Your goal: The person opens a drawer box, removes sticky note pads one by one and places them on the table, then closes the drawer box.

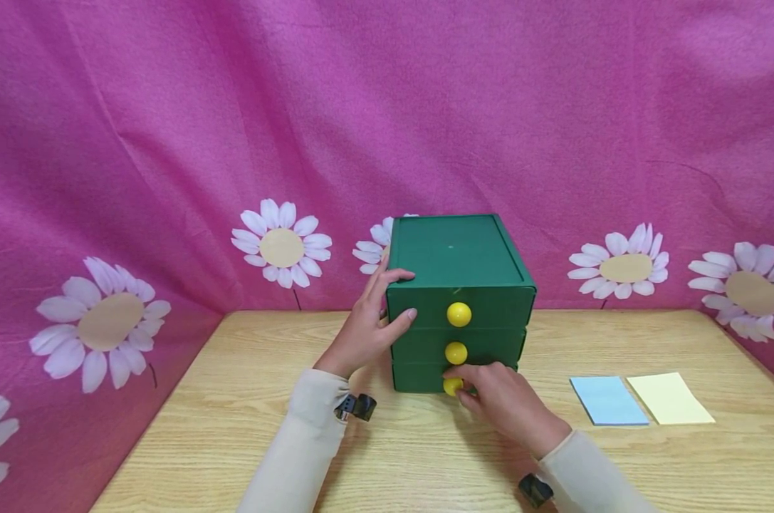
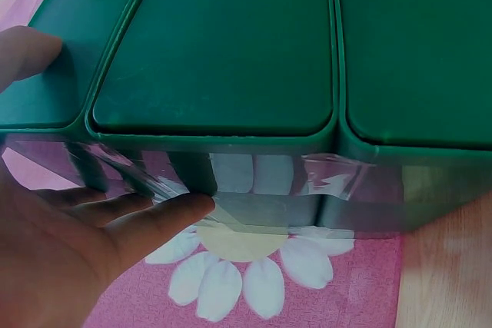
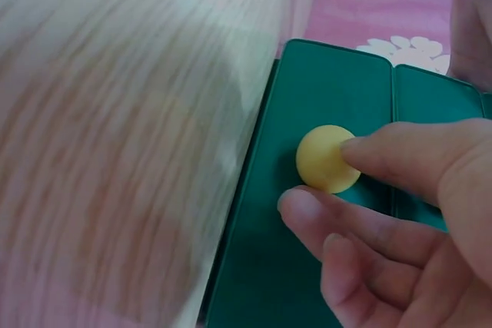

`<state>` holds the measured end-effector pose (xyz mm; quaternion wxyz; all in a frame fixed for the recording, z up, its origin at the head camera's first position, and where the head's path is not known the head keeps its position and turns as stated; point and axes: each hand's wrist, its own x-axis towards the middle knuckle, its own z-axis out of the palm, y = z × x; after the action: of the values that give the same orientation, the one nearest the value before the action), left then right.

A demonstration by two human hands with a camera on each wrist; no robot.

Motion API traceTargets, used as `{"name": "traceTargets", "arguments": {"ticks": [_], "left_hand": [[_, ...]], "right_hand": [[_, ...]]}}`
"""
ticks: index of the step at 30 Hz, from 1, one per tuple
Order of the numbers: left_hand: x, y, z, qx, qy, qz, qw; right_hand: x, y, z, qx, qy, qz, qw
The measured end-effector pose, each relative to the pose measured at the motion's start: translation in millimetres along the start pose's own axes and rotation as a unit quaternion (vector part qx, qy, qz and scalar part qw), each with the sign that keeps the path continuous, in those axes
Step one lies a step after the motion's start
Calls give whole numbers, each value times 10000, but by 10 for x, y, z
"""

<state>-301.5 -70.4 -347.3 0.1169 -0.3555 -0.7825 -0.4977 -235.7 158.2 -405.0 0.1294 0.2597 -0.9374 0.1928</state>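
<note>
pink cloth (image 1: pixel 387 107), hands (image 1: pixel 361 331) on green drawers (image 1: pixel 492 308), paper pads (image 1: pixel 609 400), head view only

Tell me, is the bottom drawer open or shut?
Shut: the bottom drawer has its front level with the middle drawer, not sticking out, even though the right hand holds its yellow knob.

Bare left hand (image 1: pixel 359 329) spread, bare right hand (image 1: pixel 511 406) pinching lower down.
Both forearms (image 1: pixel 592 476), in long pale beige cloth sleeves (image 1: pixel 297 449), reach forward and converge; the left thumb (image 1: pixel 399 325) stands apart from outstretched fingers (image 2: pixel 154 228), while the right hand angles inward, its thumb and one finger set close opposite each other, another finger curled beside them.
</note>
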Motion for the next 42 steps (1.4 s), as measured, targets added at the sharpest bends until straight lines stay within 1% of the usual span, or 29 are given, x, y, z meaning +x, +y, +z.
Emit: {"name": "traceTargets", "arguments": {"ticks": [4, 9, 14, 24, 28, 34, 39, 42], "left_hand": [[6, -17, 8, 52, 39, 1, 10000], [7, -36, 12, 56, 64, 25, 10000], [3, -32, 10, 77, 63, 45, 9999], [1, -11, 12, -52, 17, -58, 10000], [-1, -17, 7, 32, 3, -28, 10000], [-16, 11, -12, 174, -3, -100, 9998], [-20, 18, -11, 218, -16, -132, 9997], [-17, 14, -6, 154, -20, -118, 9998]], "right_hand": [[2, -1, 29, 7, 138, 60, 9999], [10, -2, 46, 86, 150, 165, 9997], [15, -2, 45, 112, 125, 207, 9996], [7, -24, 24, 204, -5, 280, 9994], [3, -45, 9, 247, -74, 319, 9992], [1, -85, 1, 360, -215, 438, 9982], [-16, -106, 4, 343, -214, 544, 9977], [-32, -121, 2, 322, -174, 571, 9977]]}}
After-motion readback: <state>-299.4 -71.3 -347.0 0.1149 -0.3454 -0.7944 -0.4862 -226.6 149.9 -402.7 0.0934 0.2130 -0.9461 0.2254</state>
